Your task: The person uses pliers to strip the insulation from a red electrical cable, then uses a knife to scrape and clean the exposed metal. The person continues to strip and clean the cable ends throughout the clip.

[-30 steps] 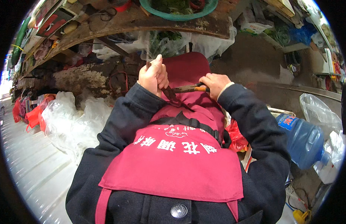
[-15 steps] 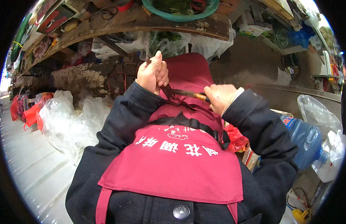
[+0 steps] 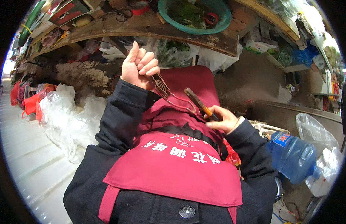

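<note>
My left hand (image 3: 140,67) is raised over the maroon apron (image 3: 173,164), fingers curled round a rusty-brown metal piece. A slotted part (image 3: 161,86) of it sticks out below the fist and runs into a bent wire-like loop (image 3: 186,101) pointing right. My right hand (image 3: 222,120) is closed round the orange and black handle of a slim hand tool (image 3: 197,100). Its dark metal end points up and left, beside the loop; whether it is a knife or pliers I cannot make out. A narrow gap seems to lie between tool and loop. The left palm hides the metal piece's other end.
A wooden bench (image 3: 143,27) crosses ahead, bearing a teal basin (image 3: 169,22) with greens. Clear plastic bags (image 3: 74,115) and red bags (image 3: 32,106) lie at left. On the right lies a big blue water bottle (image 3: 294,153). Plastic bags (image 3: 217,56) hang below the bench.
My left hand has moved left, bringing more of the slotted metal piece into sight. The right hand's tool has swung from nearly level to pointing up-left, apart from the left hand. The view has shifted slightly.
</note>
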`<state>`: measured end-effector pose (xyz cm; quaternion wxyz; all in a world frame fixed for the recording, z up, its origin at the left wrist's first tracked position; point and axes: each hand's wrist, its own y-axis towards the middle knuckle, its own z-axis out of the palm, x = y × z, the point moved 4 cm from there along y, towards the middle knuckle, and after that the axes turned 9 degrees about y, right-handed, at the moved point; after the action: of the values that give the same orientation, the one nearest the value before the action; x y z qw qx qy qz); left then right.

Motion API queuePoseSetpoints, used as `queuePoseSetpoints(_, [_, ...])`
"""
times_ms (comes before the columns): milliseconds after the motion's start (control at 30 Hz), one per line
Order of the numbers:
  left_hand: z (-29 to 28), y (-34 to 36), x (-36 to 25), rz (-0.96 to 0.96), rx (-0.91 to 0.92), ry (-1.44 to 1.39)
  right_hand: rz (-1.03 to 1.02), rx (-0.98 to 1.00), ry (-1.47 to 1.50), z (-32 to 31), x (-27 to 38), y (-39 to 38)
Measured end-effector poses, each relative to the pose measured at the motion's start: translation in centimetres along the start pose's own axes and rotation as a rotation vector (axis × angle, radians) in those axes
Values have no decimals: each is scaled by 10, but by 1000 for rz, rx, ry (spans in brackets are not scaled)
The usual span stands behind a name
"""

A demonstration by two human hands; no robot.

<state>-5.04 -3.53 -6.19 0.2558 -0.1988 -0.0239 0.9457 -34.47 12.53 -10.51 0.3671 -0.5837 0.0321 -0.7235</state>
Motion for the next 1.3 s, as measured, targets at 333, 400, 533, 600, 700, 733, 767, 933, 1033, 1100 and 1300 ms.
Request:
queuePoseSetpoints(333, [13, -10, -2, 145, 145, -53, -279, -272, 13, -3, 3, -8])
queuePoseSetpoints(400, [15, -10, -3, 145, 177, -36, -409, -208, 302, 1, 21, -17])
queuePoseSetpoints(533, [16, -10, -3, 105, 147, 20, -90, 13, 264, 31, 34, -20])
queuePoseSetpoints(600, [14, -11, -2, 95, 63, 61, 50, -79, 399, 43, 31, -16])
queuePoseSetpoints(700, [12, -19, -7, 190, -116, 166, -426, -300, -520, 58, 54, -12])
queuePoseSetpoints(733, [12, -23, -10, 256, -172, 203, -558, -366, -866, 65, 60, -12])
queuePoseSetpoints(767, [13, -25, -14, 322, -201, 239, -596, -433, -1039, 70, 64, -12])
queuePoseSetpoints(933, [29, -32, -26, 481, -119, 305, -665, -461, -1208, 84, 73, -8])
queuePoseSetpoints(1033, [33, -34, -26, 498, -96, 309, -684, -441, -1201, 88, 75, -3])
queuePoseSetpoints(1100, [34, -34, -25, 499, -91, 303, -670, -429, -1203, 89, 75, 0])
queuePoseSetpoints(1300, [33, -36, -26, 509, -142, 308, -617, -420, -1264, 87, 75, 2])
